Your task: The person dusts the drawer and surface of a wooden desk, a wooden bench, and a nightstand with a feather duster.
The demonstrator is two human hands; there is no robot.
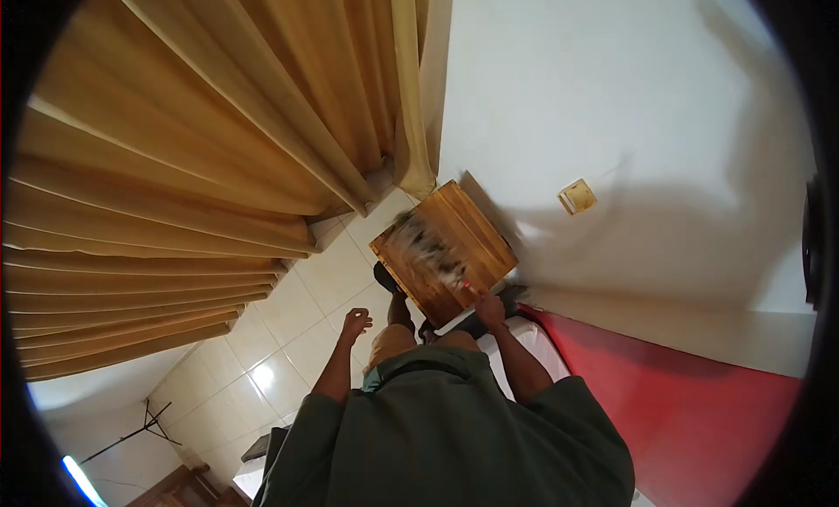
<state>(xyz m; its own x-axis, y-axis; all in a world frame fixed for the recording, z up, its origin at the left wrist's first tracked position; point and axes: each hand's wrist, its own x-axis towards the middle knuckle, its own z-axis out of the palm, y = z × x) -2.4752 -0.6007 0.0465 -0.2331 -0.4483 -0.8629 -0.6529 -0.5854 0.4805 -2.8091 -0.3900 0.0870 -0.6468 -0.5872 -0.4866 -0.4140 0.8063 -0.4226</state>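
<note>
My right hand [491, 311] is closed around the red handle [468, 285] of a feather duster. Its grey and dark feathers [428, 247], smeared by motion, lie over the top of a small brown wooden table [476, 236]. My left hand [357, 322] hangs left of the table, above the tiled floor, with loosely bent fingers apart and nothing visible in them.
Long golden-brown curtains [262, 96] hang on the left. A white wall [542, 87] with a yellowed switch plate [577, 197] rises behind the table. A red panel [673, 393] stands at right. Below are my feet and pale floor tiles [288, 315].
</note>
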